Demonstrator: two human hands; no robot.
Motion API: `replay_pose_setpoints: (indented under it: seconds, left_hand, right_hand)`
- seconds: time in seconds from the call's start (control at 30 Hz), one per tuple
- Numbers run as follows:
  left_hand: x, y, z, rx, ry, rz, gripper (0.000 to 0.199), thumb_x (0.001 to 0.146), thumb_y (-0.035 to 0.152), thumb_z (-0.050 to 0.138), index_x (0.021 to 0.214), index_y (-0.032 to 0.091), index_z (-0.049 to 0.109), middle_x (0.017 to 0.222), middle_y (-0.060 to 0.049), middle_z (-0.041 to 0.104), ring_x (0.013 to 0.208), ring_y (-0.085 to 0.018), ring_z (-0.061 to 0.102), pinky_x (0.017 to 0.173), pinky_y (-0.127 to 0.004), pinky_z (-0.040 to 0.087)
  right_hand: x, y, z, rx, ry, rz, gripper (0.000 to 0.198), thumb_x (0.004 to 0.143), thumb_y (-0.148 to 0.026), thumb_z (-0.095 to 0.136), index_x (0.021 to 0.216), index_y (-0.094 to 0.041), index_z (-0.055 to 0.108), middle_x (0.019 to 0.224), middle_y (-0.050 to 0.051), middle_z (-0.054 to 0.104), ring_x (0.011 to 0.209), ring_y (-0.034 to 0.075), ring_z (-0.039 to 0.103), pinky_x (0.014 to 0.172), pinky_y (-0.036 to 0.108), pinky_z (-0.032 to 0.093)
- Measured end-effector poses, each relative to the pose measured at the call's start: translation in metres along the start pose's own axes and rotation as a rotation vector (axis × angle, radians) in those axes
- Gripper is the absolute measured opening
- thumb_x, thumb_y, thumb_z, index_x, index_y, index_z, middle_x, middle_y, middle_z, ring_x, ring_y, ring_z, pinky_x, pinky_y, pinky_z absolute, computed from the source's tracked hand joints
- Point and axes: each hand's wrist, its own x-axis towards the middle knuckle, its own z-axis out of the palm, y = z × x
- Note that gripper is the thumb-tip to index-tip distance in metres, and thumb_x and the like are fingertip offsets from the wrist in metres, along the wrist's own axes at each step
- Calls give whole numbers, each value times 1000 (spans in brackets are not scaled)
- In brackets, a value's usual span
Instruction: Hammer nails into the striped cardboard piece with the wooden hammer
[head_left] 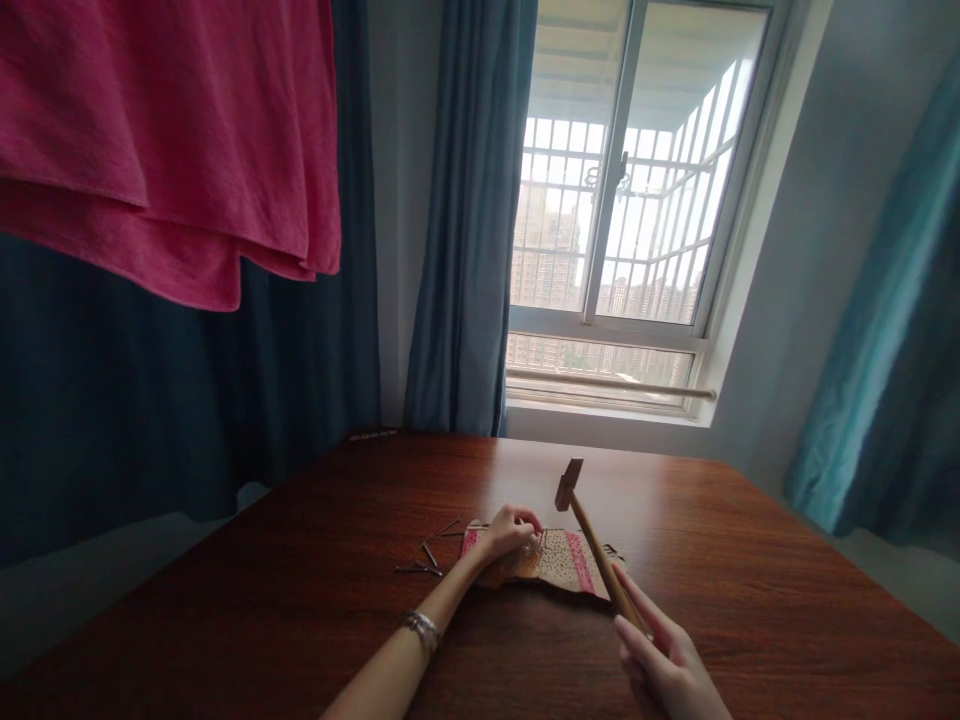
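Note:
My right hand (664,650) is wrapped round the wooden handle of a hammer (596,550), whose head is raised above the table. Under my left hand (511,532) lies a flat tan piece (559,560) with pink bands, dotted all over with small dark marks or holes. The fingers of that hand are closed in a pinch near the piece's far edge; what they hold is too small to make out. Several thin metal rods (429,554), like nails or punches, are scattered just left of the piece.
The brown wooden table (337,640) spreads out on all sides. Behind it are a barred window (607,200) and blue curtains (472,220). A pink towel (172,150) hangs at the upper left. A small chain-like object (373,435) lies at the table's far left corner.

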Motion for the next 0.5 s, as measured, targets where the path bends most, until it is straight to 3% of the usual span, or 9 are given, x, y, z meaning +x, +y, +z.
replay_pose_setpoints:
  seconds: [0.17,0.5]
  left_hand:
    - [-1,3,1,7,26,0,27,67,20,47,80,12,70,70,-2,65,65,-12,52,57,-19,37]
    - [-2,2,6,-11,38,-1,21,67,25,56,79,13,69,71,-1,65,66,-11,54,57,-17,38]
  right_hand:
    - [10,3,-5,39,55,19,86,64,-50,65,135,-19,29,43,-11,35,28,1,20,27,12,11]
    - [40,18,-13,-18,74,-6,76,71,-36,59,137,-21,24,40,-12,34,25,2,22,23,12,18]
